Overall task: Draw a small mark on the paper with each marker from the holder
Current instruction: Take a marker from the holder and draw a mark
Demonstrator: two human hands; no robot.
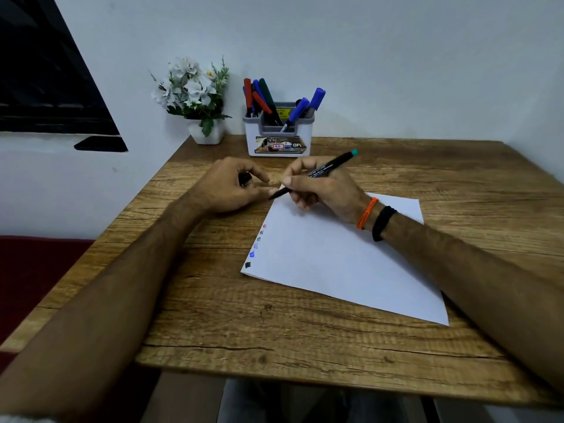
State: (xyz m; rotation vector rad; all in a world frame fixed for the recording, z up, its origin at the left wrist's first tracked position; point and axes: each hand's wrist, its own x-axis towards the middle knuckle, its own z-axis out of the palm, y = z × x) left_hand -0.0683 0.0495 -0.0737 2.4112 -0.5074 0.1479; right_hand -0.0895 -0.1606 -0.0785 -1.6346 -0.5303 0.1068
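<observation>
Holder [278, 134] with markers [258, 97], paper [335, 257] nearby

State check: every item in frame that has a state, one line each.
Marker: uncapped, gripped in right hand, tip at the paper's far corner.
Cap: off, held in left hand.
Paper: flat on table, row of small marks along its left edge.
Holder: upright, several capped markers standing in it.
Flower pot: upright beside holder.
</observation>
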